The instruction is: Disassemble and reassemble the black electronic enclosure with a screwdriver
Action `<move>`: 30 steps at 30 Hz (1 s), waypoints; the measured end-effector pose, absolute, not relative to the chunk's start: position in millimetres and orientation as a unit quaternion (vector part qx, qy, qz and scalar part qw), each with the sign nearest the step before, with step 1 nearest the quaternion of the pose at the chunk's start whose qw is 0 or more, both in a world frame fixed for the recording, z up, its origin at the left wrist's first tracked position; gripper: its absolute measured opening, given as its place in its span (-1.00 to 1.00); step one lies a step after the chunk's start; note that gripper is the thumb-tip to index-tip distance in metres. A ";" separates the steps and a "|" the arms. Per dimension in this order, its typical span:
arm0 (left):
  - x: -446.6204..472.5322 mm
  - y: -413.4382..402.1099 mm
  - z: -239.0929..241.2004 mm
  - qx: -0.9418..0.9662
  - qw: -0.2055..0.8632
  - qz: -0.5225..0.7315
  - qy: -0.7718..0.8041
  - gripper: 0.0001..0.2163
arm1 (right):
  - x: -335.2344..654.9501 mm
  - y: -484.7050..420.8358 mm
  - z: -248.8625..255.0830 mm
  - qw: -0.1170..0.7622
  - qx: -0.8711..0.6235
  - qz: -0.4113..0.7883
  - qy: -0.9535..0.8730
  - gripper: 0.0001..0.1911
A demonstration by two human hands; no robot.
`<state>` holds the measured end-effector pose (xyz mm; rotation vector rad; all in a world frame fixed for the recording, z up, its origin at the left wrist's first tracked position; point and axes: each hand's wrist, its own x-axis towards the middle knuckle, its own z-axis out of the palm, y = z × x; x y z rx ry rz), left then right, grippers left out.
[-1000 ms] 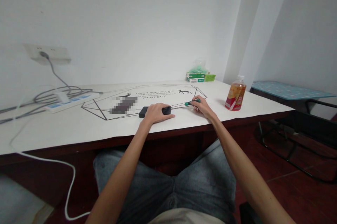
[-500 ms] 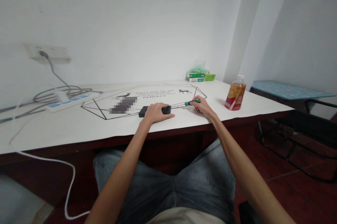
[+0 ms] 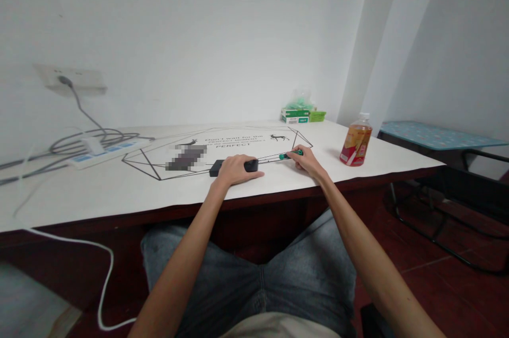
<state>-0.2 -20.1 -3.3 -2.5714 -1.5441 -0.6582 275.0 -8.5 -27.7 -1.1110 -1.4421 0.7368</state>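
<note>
over the last second almost nothing has shifted: both hands stay put with what they hold, and only the show of green and black along the screwdriver (image 3: 283,156) differs a little, which may mean its handle was rolled in the fingers. judged from that, the work is small and steady, done in place. left hand (image 3: 237,169): grasping the black box (image 3: 215,169), fingers laid over its top, thumb toward the near side; the box sits on the bench (image 3: 183,192), not far from the front edge. right hand (image 3: 305,160): pinching the screwdriver, to the right of the box and roughly in line with it. thin dark lines run between the two; cannot tell shaft from print, nor whether the tip touches the box. count: two hands, one black box, one screwdriver, one bottle (image 3: 356,142) upright beyond the right hand, one clear bag (image 3: 301,100) on green-and-white boxes (image 3: 294,114) (seemingly two, stacked), one light-green box (image 3: 317,116) beside them, one power strip (image 3: 119,153) at left bearing one white plug (image 3: 94,146).
</note>
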 end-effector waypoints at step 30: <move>-0.1 -20.6 -2.2 -0.836 0.037 -0.204 -0.508 -0.34 | 280.3 -7.6 -27.7 0.485 -0.522 0.175 -0.680 -0.38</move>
